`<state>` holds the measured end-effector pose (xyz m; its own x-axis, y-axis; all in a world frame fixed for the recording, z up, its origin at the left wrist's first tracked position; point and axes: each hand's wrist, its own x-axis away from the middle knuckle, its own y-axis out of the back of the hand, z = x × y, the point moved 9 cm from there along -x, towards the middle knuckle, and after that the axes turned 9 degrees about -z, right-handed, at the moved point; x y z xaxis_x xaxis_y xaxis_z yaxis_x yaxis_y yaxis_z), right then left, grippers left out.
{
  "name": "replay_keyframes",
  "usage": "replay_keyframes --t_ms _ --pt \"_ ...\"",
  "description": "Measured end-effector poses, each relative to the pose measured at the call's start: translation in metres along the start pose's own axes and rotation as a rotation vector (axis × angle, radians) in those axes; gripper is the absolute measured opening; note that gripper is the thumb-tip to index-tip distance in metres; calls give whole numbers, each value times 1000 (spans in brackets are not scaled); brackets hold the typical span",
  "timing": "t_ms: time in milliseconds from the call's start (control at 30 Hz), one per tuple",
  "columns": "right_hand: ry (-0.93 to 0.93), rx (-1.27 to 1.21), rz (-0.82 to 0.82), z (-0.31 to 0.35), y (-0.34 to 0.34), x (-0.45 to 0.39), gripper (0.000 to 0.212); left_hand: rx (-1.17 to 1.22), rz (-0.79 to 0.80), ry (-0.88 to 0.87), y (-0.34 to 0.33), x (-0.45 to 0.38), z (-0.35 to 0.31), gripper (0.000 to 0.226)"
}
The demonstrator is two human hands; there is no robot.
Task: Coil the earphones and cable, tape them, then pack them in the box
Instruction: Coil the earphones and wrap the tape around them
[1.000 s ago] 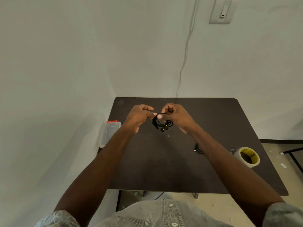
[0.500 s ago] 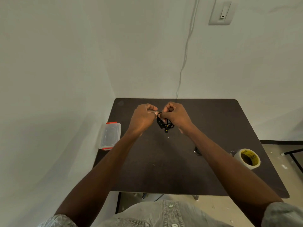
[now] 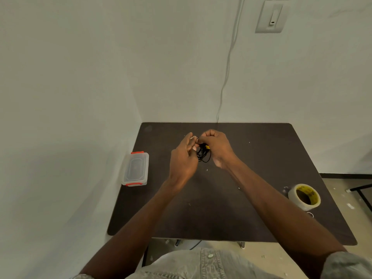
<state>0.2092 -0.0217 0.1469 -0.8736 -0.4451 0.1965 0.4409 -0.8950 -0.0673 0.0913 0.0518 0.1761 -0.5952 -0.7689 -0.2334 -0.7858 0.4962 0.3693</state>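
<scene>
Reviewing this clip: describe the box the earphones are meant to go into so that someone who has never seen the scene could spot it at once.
Start at the dark table in the corner of the room and follow its left edge along the wall. There lies a small clear plastic box, its lid on. Its red-orange latches at both short ends set it apart from the only other loose item, the tape roll near the right edge.

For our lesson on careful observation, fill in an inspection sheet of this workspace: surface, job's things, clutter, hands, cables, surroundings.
Surface: dark table, pale specks on it.
Job's things: black earphones coiled, held above the table; lidded clear box at the table's left edge; tape roll at its right edge.
Clutter: small ring-like item near the tape, too small to identify.
Hands: left hand pinches the coil's top; right hand grips the coil.
Cables: pale wire running down the wall.
Surroundings: white walls, wall switch.
</scene>
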Motion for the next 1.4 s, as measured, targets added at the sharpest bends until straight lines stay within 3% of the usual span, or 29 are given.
replay_keyframes --t_ms 133,267,333,367,500,600,667,733,967,1133,1233,1400 --pt "-148 -203 46 -7 -6 -2 16 -108 24 -166 -3 2 -2 49" --pt "-165 -213 56 -5 -4 -2 22 -379 99 -429 -14 -2 -1 59" --pt "-198 -231 89 -10 -3 -3 20 -384 155 -513 -16 -6 0 57" --pt "-226 -253 116 -13 -2 -3 19 -293 184 -464 -12 -12 1 51" --pt "-272 -233 214 -11 -1 -2 18 193 173 18 7 -45 17 24" --pt "-262 -228 274 0 -4 1 19 269 342 160 -2 -56 21 10" --pt "-254 -216 306 5 -6 1 20 286 516 257 -11 -50 21 11" --pt "-235 -189 314 7 -6 1 19 297 572 308 -13 -48 23 14" --pt "-204 -168 251 4 5 -1 15 361 524 303 -16 -47 27 19" --pt "-173 -151 210 6 9 -1 17 235 392 0 -12 -45 11 18" --pt "-181 -183 201 4 9 -2 16 209 355 -94 -12 -43 3 18" --pt "-187 -151 200 3 8 -2 16 200 387 4 -15 -48 9 10"
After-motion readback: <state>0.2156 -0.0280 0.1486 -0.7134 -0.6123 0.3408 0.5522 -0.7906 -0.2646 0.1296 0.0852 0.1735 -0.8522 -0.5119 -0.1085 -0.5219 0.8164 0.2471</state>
